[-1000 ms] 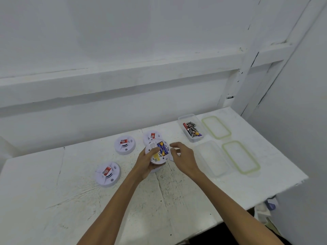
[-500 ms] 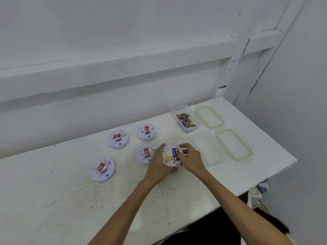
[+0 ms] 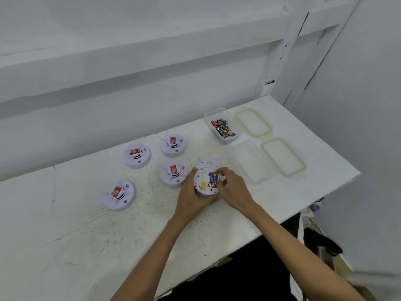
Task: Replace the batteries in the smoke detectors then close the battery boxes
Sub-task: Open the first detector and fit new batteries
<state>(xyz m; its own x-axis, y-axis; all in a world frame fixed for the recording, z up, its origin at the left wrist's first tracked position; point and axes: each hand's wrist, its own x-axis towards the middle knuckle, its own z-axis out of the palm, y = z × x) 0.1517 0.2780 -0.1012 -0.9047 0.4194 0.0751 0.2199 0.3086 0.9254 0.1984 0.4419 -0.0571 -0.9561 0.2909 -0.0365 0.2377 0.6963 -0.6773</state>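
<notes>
My left hand (image 3: 191,196) grips a white smoke detector (image 3: 205,184) turned back-side up on the table, with a blue and yellow battery (image 3: 213,178) showing in its open compartment. My right hand (image 3: 233,190) rests on the detector's right edge, its fingertips on the battery. The round white back cover (image 3: 209,163) lies flat just behind the detector. Several other detectors lie face up to the left: (image 3: 173,144), (image 3: 137,155), (image 3: 173,173), (image 3: 119,194). A clear box (image 3: 223,139) of loose batteries (image 3: 223,128) stands at the back right.
An empty clear box (image 3: 249,161) sits right of my hands, with two green-rimmed lids (image 3: 253,122) (image 3: 283,157) beyond it. The white table (image 3: 86,235) ends at a front edge by my arms and a right edge near the wall.
The detector has come down from in the air to the table, right of the front detector. My right hand's fingers moved onto the battery. The view dipped and shifted.
</notes>
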